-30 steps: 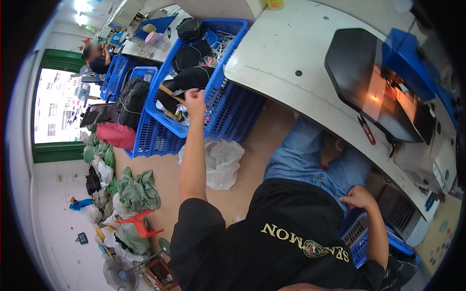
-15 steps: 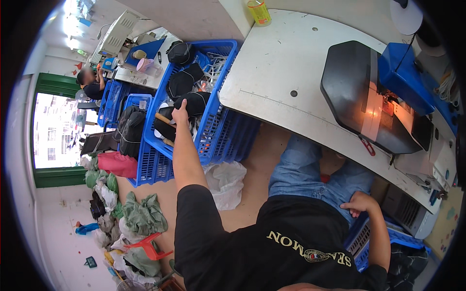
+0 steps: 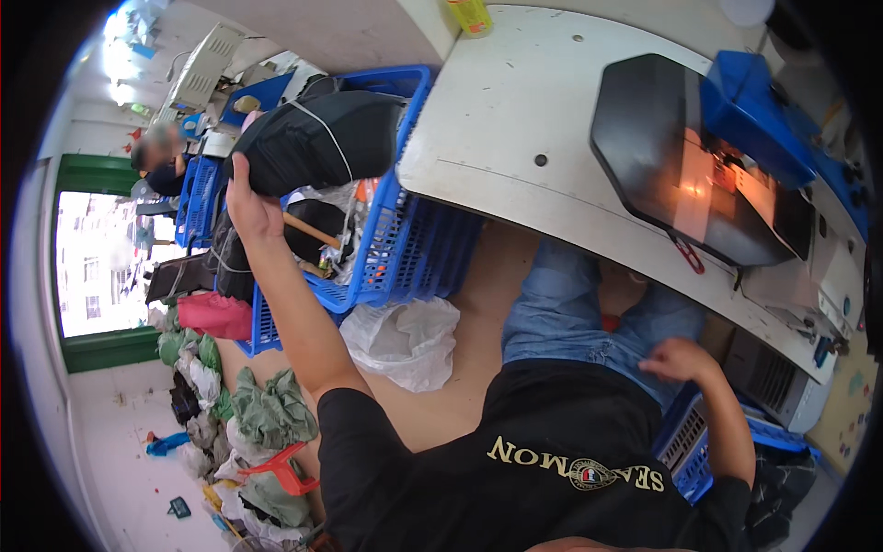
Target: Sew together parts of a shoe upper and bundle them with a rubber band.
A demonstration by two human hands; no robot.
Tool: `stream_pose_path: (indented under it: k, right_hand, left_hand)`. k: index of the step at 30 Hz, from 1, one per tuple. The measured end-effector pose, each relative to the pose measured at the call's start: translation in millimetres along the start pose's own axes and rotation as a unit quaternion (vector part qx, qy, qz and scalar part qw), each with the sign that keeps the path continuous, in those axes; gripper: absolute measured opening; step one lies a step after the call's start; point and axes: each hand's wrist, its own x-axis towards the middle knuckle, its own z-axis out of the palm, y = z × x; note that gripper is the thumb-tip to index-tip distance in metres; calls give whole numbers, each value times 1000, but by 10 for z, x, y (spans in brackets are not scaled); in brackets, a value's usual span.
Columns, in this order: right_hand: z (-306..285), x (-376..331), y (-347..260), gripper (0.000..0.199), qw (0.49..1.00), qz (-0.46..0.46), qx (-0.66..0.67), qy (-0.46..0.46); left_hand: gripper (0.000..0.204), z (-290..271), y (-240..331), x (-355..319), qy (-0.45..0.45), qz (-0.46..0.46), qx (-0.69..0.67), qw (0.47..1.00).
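My left hand point(image 3: 250, 207), arm stretched toward ten o'clock, grips a black bundle point(image 3: 317, 138) above the blue crate point(image 3: 405, 248). My right hand point(image 3: 676, 359) rests loosely curled on my thigh at four o'clock.

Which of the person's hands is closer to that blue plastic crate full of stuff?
Left. The left hand is over the blue crate, holding up a black bundle. The right hand rests on the lap, far from it.
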Motion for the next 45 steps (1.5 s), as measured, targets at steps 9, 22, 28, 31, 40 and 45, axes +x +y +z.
stream_pose_path:
  k: [9, 22, 28, 31, 40, 45]
  right_hand:
    - [-515, 410, -1227, 52, 879, -199, 142, 409]
    - [-616, 948, -1389, 82, 791, -136, -5, 596]
    - [-667, 1086, -1403, 41, 732, -262, -26, 628]
    - [-634, 1084, -1431, 29, 715, -283, -39, 638]
    - [-634, 1175, -1454, 16, 715, -306, -49, 626]
    - [-652, 1109, -1444, 15, 725, -323, -21, 607]
  left_hand:
    - [30, 1815, -1683, -759, -293, -272, 329, 856]
    - [55, 1982, -1199, -1599, -412, -25, 235, 880]
    - [99, 1800, -1162, -1662, -458, 254, 545, 655]
    - [103, 1809, -1177, -1622, -479, 246, 529, 656]
    - [106, 1870, -1216, -1575, -507, 219, 538, 636]
    - [112, 1863, -1218, -1553, -505, 232, 523, 646]
